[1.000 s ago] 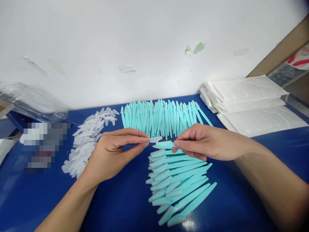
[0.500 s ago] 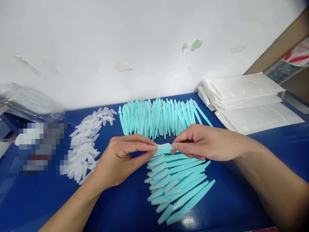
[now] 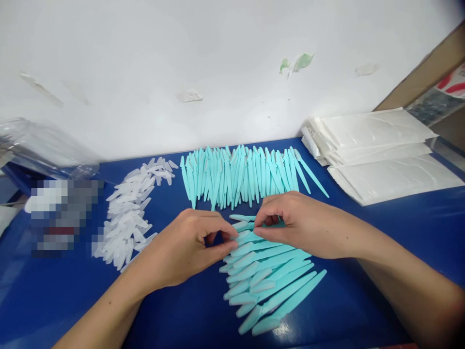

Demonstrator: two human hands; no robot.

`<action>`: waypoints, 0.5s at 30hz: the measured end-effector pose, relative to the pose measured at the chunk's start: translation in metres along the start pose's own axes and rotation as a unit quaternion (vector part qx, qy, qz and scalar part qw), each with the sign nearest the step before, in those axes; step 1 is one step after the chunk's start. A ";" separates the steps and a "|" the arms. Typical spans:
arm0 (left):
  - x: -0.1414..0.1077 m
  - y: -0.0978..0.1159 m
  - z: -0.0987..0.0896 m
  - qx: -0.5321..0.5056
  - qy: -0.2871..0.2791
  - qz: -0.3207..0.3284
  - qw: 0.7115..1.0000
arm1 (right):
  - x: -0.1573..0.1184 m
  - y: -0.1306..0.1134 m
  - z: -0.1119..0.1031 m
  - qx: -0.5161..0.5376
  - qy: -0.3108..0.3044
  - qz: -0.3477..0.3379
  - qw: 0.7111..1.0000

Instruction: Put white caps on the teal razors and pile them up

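Note:
Turquoise eyebrow razors (image 3: pixel 261 281) lie in a slanting stack in front of me, their blade ends to the left. My left hand (image 3: pixel 198 245) is at the upper left of this stack, thumb and fingers pinched at the end of one razor (image 3: pixel 247 237). Just right of it, my right hand (image 3: pixel 286 225) is closed in a pinch over the same razor, hiding most of its handle. Behind the hands, many more turquoise razors (image 3: pixel 236 177) stand in a wide row, lying side by side. Small translucent blade caps (image 3: pixel 129 213) form a pile left of my left hand.
The blue table (image 3: pixel 174 315) meets a white wall (image 3: pixel 145 72). White flat packets (image 3: pixel 378 131) are stacked at the back right, near a cardboard box (image 3: pixel 425 68). Clear plastic (image 3: pixel 47 150) lies at the back left, by a blurred-out object (image 3: pixel 61 218).
Both hands have come down onto the upper part of the front stack, lowering the razor they held between them. The view has shifted slightly.

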State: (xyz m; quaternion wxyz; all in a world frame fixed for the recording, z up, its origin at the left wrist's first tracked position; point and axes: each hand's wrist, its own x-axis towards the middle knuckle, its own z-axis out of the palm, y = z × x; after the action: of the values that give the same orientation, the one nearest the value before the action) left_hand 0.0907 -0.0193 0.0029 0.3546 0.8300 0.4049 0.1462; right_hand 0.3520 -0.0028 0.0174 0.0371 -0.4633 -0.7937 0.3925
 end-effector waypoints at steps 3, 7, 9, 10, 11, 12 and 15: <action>0.000 -0.002 -0.001 0.002 -0.016 -0.003 1.000 | 0.001 0.001 0.002 -0.011 0.004 0.004 1.000; 0.000 -0.004 -0.002 0.006 -0.004 -0.016 1.000 | 0.002 0.005 0.004 -0.014 0.017 0.001 1.000; 0.001 -0.005 -0.002 0.004 -0.005 -0.019 1.000 | 0.003 0.007 0.004 -0.016 0.021 -0.003 1.000; 0.001 -0.005 -0.001 0.002 -0.008 -0.018 1.000 | 0.002 0.008 0.005 -0.015 0.021 -0.004 1.000; 0.001 -0.005 -0.001 0.001 -0.011 -0.017 1.000 | 0.002 0.008 0.005 -0.013 0.019 -0.003 1.000; 0.001 -0.005 -0.001 -0.001 -0.013 -0.014 1.000 | 0.002 0.009 0.004 -0.009 0.017 0.000 1.000; 0.001 -0.003 -0.002 -0.001 -0.005 -0.009 1.000 | 0.005 0.011 0.002 -0.004 0.060 0.033 0.998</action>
State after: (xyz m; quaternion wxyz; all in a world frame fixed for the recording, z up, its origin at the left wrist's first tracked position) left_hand 0.0890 -0.0160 0.0020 0.3585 0.8266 0.4109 0.1395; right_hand 0.3561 0.0030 0.0070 0.0694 -0.5120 -0.7759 0.3619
